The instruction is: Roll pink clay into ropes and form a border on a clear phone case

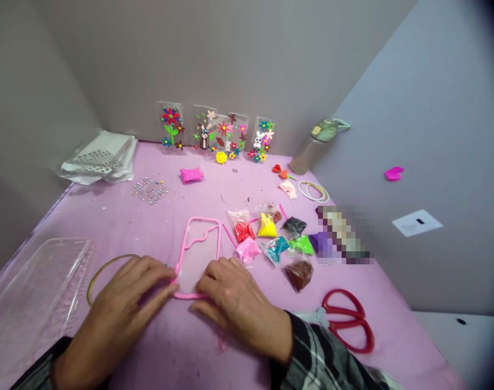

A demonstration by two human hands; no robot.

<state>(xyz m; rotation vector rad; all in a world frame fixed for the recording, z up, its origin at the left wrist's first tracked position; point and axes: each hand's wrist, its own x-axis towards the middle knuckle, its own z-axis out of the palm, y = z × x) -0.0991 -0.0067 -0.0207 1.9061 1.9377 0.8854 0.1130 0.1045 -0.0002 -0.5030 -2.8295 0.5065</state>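
A clear phone case [201,262] lies flat on the purple table, edged with a thin strip of pink clay [204,219]; a wavy pink line crosses its upper part. At its lower left edge, my left hand [127,295] pinches the clay-lined rim between thumb and fingers. My right hand [236,292] grips the lower right corner, fingers curled over it and hiding that part of the rim. Right beyond it are small bags of clay: pink [248,249], red [244,230], yellow [267,226], teal [277,249] and brown [299,274].
Red-handled scissors [346,319] lie beside my right forearm. A clear plastic tray [36,303] is at the left, and a bangle [98,276] lies behind my left hand. Decorated clear cases [204,130] lean on the back wall near a bottle [314,146].
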